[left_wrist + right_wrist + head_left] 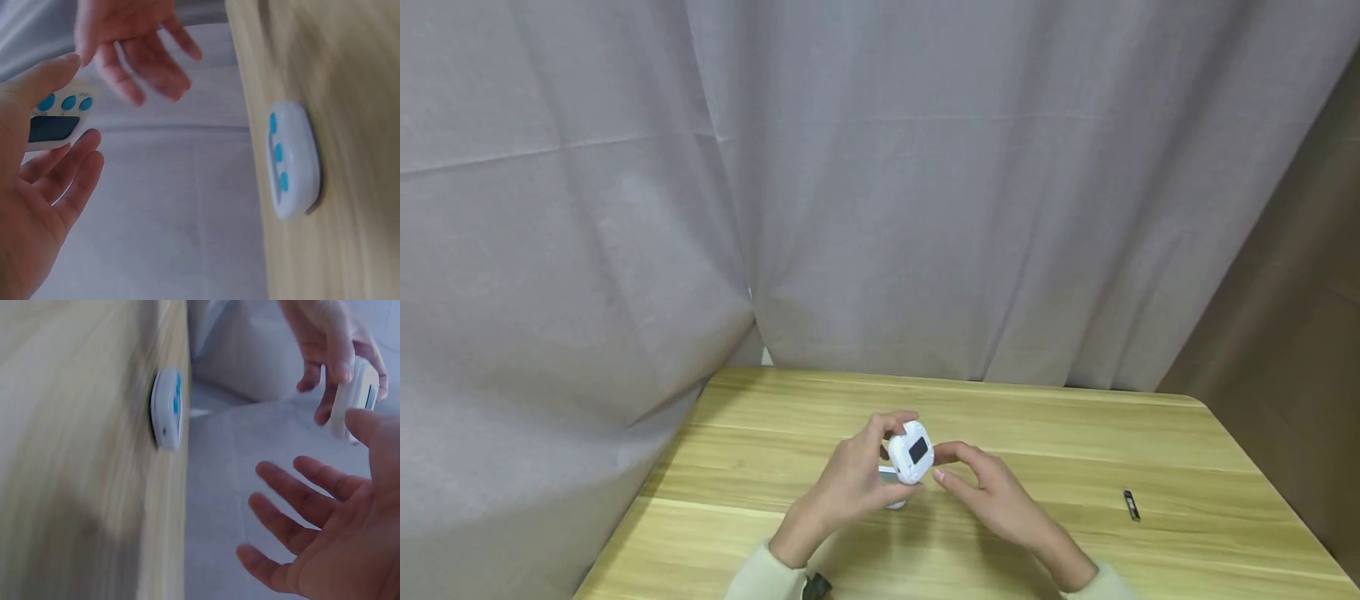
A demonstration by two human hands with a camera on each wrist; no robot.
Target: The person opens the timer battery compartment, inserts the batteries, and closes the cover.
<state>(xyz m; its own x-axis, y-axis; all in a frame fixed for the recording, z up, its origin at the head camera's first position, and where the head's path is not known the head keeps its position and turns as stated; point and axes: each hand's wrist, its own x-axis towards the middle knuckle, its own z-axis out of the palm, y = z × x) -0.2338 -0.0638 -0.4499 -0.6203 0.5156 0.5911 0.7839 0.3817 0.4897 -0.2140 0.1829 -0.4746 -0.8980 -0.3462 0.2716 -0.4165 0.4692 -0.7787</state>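
Observation:
My left hand [850, 475] holds a small white digital timer [917, 467] by its edges, raised above the table. In the left wrist view this timer [55, 127] shows blue buttons and a dark display. Its other face, towards the head camera, carries a dark rectangle. Close by its right edge is my right hand [1003, 500], with the fingers loosely bent and apart; whether the thumb touches the timer I cannot tell. A second white timer [299, 162] with blue buttons rests on the table, mostly hidden behind my left hand in the head view.
A small dark stick-shaped object, perhaps a battery [1132, 505], lies on the right part of the wooden table [760, 408]. Grey curtains [880, 208] hang behind the table and along its left side.

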